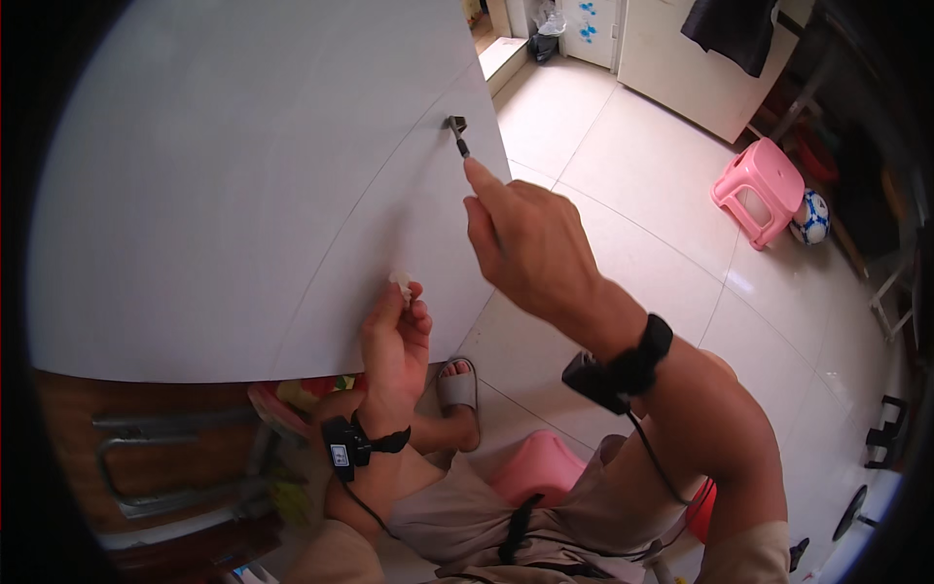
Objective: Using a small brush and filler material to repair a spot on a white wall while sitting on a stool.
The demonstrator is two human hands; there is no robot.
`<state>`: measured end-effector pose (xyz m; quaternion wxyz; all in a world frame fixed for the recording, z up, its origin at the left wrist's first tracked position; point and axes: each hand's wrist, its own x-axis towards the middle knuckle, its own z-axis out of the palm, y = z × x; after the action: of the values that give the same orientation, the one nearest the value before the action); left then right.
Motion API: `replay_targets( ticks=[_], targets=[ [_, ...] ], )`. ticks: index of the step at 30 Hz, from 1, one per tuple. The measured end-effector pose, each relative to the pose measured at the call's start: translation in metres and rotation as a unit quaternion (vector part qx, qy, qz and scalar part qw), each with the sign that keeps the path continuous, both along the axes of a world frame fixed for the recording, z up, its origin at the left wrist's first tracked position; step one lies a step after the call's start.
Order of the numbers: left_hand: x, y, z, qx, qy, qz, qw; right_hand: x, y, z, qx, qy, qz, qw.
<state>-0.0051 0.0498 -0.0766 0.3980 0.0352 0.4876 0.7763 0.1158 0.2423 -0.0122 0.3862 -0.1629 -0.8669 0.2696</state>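
Note:
Over the far right part of a white tabletop [224,195], my right hand [535,238] is closed round a slim metal tool [458,133] with a dark neck. Its small angular head points away from me, and I cannot make out its exact kind. My fist hides the rest of the handle. Whether the head touches the tabletop I cannot tell. Nearer to me, my left hand [397,341] pinches a small whitish, crumpled piece [400,282] between thumb and fingers, beside the table's near edge.
A pink plastic stool [764,190] and a blue-and-white ball [810,216] stand on the tiled floor at right. Metal chair tubing [175,472] lies at lower left. My slippered foot [457,389] rests by the table edge. Cables run from straps on both wrists.

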Motion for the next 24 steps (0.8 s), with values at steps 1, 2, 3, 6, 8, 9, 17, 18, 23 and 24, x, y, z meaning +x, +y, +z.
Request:
replay_targets(
  ticks=[1, 2, 3, 6, 8, 9, 17, 18, 23, 24],
  targets=[
    [0.0, 0.006, 0.006, 0.034, -0.023, 0.017, 0.999, -0.001, 0.002, -0.003, 0.0, 0.004, -0.005, 1.0],
    [0.0, 0.011, 0.011, 0.068, -0.045, 0.034, 0.996, -0.002, 0.003, -0.006, 0.004, 0.01, 0.001, 1.0],
    [0.0, 0.016, 0.017, 0.068, -0.041, 0.029, 0.996, -0.002, 0.004, -0.008, 0.007, 0.016, 0.008, 1.0],
    [0.0, 0.025, 0.026, 0.123, -0.097, 0.03, 0.987, 0.003, -0.005, -0.011, 0.01, 0.018, 0.026, 0.999],
    [-0.004, 0.032, 0.035, 0.183, -0.148, 0.021, 0.972, 0.003, -0.005, -0.009, 0.001, 0.02, 0.025, 0.999],
    [-0.006, 0.036, 0.037, 0.182, -0.146, 0.017, 0.972, 0.003, -0.004, -0.007, -0.001, 0.024, 0.032, 0.999],
    [-0.012, 0.053, 0.034, 0.256, -0.222, 0.022, 0.94, -0.002, 0.015, -0.007, 0.008, 0.05, -0.008, 0.999],
    [-0.014, 0.055, 0.035, 0.254, -0.22, 0.019, 0.942, -0.004, 0.017, -0.003, -0.007, 0.048, -0.016, 0.999],
    [-0.02, 0.06, 0.024, 0.23, -0.235, -0.017, 0.944, -0.006, -0.011, 0.002, 0.028, 0.118, 0.044, 0.992],
    [-0.02, 0.063, 0.022, 0.231, -0.236, -0.021, 0.944, -0.004, -0.002, 0.003, 0.03, 0.118, 0.041, 0.992]
  ],
)
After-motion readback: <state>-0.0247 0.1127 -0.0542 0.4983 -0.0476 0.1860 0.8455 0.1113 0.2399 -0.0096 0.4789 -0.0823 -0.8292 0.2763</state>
